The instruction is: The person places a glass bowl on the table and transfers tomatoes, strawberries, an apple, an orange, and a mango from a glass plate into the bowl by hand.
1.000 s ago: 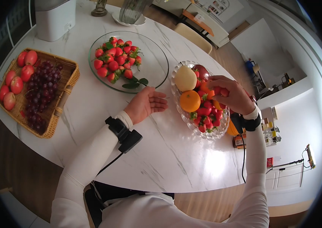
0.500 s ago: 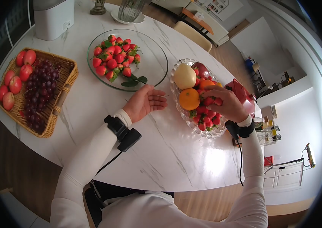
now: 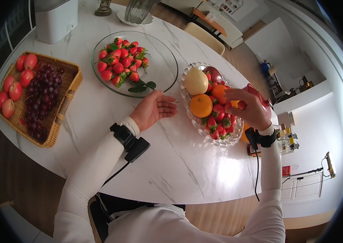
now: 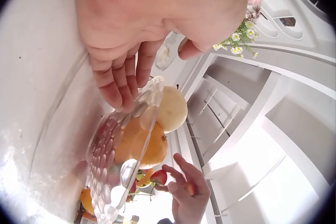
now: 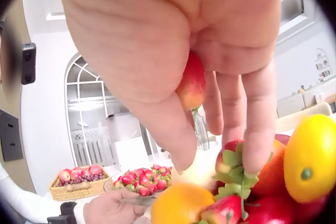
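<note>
My right hand (image 3: 249, 108) is over a scalloped clear glass bowl (image 3: 185, 95) of mixed fruit. It holds a strawberry (image 5: 192, 85) against the palm behind the thumb. Its fingertips are right at another strawberry (image 4: 158, 176) with green leaves. The bowl also contains a pale pear (image 3: 196, 81), oranges (image 3: 201, 105), a dark red fruit (image 3: 213, 74) and several more strawberries (image 3: 219, 113). My left hand (image 3: 155, 110) rests on the table between the bowl and a glass plate (image 3: 167, 83), fingers loose and holding nothing.
Strawberries (image 3: 123, 60) and green leaves (image 3: 139, 87) lie on the glass plate. At left a wicker basket (image 3: 71, 85) holds red apples (image 3: 15, 91) and grapes (image 3: 46, 95). A red pot (image 3: 251, 90) sits beyond my right hand; a white appliance (image 3: 58, 24) and glass vase (image 3: 138, 11) stand at the back.
My right hand came down toward the near side of the bowl, then shifted slightly right and up, a strawberry still in its grasp. The left hand has stayed in place.
</note>
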### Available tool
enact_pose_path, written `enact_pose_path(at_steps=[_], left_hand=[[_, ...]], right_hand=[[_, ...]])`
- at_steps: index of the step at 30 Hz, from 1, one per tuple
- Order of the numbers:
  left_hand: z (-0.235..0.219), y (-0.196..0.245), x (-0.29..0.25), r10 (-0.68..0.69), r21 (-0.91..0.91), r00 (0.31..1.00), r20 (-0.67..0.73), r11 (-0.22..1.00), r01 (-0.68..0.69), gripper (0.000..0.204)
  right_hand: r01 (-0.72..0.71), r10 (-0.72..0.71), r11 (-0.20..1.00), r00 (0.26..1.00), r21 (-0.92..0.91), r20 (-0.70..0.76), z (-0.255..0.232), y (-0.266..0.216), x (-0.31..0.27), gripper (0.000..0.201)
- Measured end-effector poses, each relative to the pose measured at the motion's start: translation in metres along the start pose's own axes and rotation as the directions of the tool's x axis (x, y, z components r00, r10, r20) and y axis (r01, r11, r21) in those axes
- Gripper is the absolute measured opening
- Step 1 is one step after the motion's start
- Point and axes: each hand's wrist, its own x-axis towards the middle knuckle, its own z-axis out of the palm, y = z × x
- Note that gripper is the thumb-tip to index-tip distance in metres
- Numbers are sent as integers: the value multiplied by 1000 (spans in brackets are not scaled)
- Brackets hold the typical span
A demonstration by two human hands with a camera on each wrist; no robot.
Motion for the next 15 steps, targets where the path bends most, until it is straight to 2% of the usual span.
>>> enact_pose_path(at_steps=[1,3,4,7,9,11,13,15], left_hand=[[0,0,0,-2,-2,1000,-6,1000,2,56],[-1,0,0,-1,0,1000,-4,1000,1,56],[-1,0,0,-1,1,1000,-3,1000,1,56],[-1,0,0,2,4,1000,-6,1000,-2,56],[1,0,0,-2,3,1000,-12,1000,2,55],[1,1,0,-2,3,1000,-20,1000,2,55],[0,0,-1,-3,-11,1000,-18,1000,2,55],[-1,-2,0,2,-24,1000,-16,1000,-2,55]], right_hand=[[-1,1,1000,1000,-1,-2,-3,0,2,36],[-190,198,971,979,146,-43,-10,-6,9,33],[-349,354,918,935,189,3,-17,-2,11,32],[-277,302,929,951,244,-71,-24,7,24,31],[-237,271,943,955,232,-123,-25,34,34,30],[-263,253,964,957,-50,-144,-29,51,44,29],[-255,246,965,960,-58,-132,-30,61,53,28],[-272,258,949,961,-157,-104,-27,66,64,34]])
